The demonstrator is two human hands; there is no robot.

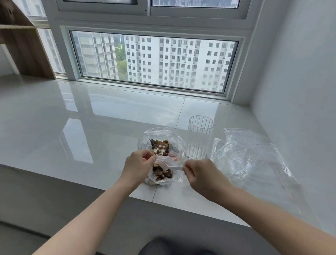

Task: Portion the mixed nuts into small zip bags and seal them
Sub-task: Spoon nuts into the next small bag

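A small clear zip bag (pixel 161 176) partly filled with mixed nuts lies near the front edge of the white sill. My left hand (pixel 138 167) pinches its mouth at the left side. My right hand (pixel 201 176) pinches the handle of a white plastic spoon (pixel 169 166), whose bowl reaches into the small bag's mouth. Just behind lies a larger clear bag of mixed nuts (pixel 160 144), open at the top.
A ribbed clear glass (pixel 200 138) stands upright right of the nut bags. Several empty clear zip bags (pixel 248 158) lie spread out to the right, by the wall. The sill's front edge (pixel 85 181) runs just below my hands. A window is behind.
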